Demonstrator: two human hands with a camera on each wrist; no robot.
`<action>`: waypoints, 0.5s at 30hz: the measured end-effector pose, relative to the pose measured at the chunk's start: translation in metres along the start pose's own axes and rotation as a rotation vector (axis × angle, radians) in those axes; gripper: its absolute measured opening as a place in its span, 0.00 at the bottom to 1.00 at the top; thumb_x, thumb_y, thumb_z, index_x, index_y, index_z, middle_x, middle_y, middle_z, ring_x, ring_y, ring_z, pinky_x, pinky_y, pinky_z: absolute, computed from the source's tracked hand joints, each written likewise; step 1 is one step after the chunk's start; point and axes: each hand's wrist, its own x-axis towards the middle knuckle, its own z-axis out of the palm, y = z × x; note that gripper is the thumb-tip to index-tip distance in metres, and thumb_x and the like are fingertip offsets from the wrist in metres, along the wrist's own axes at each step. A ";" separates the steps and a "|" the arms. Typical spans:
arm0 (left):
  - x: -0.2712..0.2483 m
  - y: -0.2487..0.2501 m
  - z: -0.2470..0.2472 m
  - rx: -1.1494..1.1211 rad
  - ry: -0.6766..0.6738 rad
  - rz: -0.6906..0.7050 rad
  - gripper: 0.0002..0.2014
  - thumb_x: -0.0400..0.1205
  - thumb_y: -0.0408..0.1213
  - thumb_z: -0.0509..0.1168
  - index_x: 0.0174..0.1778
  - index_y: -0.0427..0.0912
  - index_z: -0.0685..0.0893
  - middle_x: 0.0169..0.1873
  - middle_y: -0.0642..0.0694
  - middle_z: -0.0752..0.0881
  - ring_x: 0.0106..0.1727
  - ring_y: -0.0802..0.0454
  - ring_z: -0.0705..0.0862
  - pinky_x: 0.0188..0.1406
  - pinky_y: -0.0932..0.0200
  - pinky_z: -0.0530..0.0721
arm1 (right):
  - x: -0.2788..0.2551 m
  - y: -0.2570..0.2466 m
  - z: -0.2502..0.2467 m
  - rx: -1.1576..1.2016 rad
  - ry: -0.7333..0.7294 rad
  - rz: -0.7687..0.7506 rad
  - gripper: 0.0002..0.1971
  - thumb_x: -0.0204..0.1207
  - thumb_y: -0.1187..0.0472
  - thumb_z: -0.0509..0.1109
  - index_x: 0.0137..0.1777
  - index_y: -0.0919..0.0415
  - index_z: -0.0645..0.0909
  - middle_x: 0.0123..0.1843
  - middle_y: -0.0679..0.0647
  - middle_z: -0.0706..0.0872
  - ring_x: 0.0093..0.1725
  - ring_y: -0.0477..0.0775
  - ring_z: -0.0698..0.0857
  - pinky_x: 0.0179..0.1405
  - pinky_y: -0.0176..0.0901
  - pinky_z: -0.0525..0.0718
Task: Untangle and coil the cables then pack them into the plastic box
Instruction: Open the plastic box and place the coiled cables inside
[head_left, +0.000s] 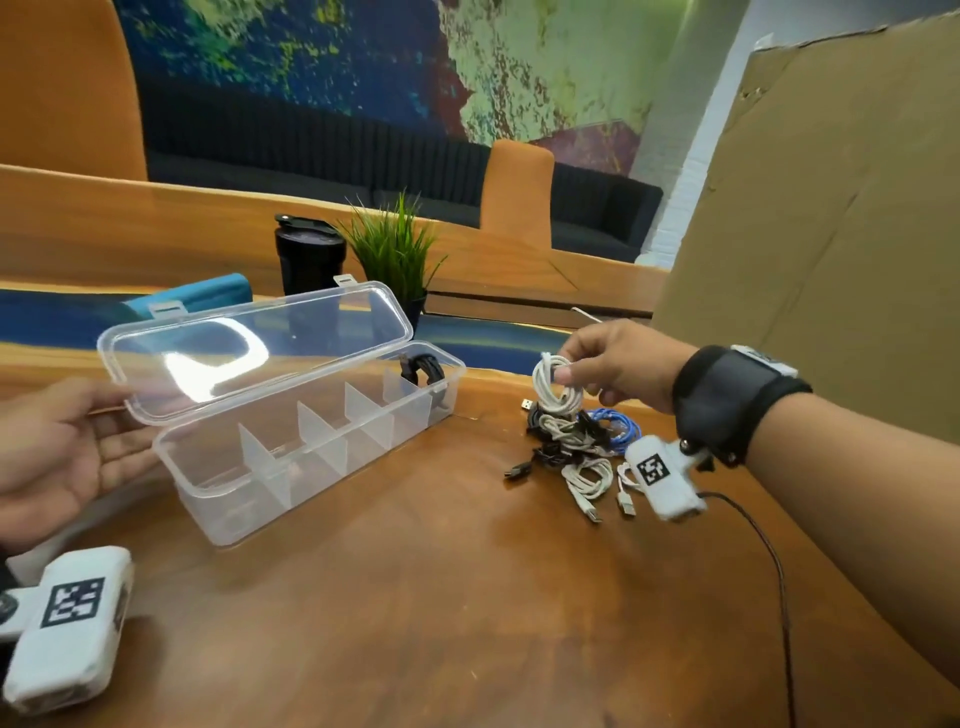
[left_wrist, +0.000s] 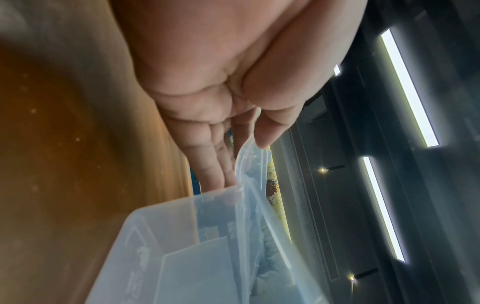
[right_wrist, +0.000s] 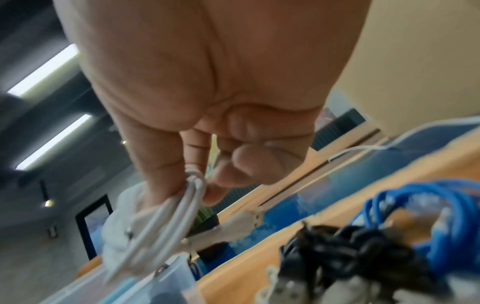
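A clear plastic box (head_left: 223, 512) with dividers stands on the wooden table, its lid (head_left: 260, 348) raised. A coiled black cable (head_left: 426, 369) sits in its far right compartment. My left hand (head_left: 67, 447) is at the box's left end, fingers straight; in the left wrist view its thumb (left_wrist: 265, 137) touches the lid's edge above the box (left_wrist: 182, 246). My right hand (head_left: 608, 364) pinches a coiled white cable (head_left: 558, 387) and holds it just above a tangled pile of black, white and blue cables (head_left: 576, 447). The right wrist view shows the white cable (right_wrist: 166, 222) between thumb and fingers.
A black tumbler (head_left: 309, 254) and a small potted plant (head_left: 395, 254) stand behind the box. A big cardboard sheet (head_left: 831, 234) leans at the right. A thin black wire (head_left: 769, 551) trails from my right wrist across the table. Bare wood lies in front.
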 end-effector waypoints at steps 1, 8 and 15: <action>-0.008 0.002 0.009 0.007 -0.010 -0.011 0.14 0.87 0.39 0.56 0.48 0.38 0.87 0.38 0.45 0.94 0.34 0.51 0.93 0.26 0.58 0.90 | 0.000 0.002 0.005 0.139 0.019 0.015 0.07 0.75 0.62 0.77 0.47 0.65 0.84 0.31 0.53 0.81 0.29 0.47 0.76 0.25 0.38 0.76; -0.036 0.011 0.014 0.018 -0.067 0.027 0.14 0.87 0.35 0.55 0.61 0.37 0.84 0.49 0.37 0.92 0.38 0.49 0.93 0.30 0.59 0.90 | 0.017 -0.065 0.054 0.343 0.057 -0.013 0.10 0.79 0.68 0.72 0.58 0.72 0.82 0.52 0.69 0.90 0.42 0.59 0.87 0.36 0.43 0.90; -0.039 0.015 0.009 0.019 -0.107 0.057 0.13 0.86 0.34 0.57 0.58 0.37 0.86 0.50 0.36 0.92 0.40 0.48 0.93 0.33 0.59 0.91 | 0.057 -0.118 0.113 -0.335 0.076 -0.201 0.05 0.75 0.64 0.76 0.49 0.61 0.85 0.43 0.57 0.90 0.41 0.55 0.91 0.42 0.50 0.92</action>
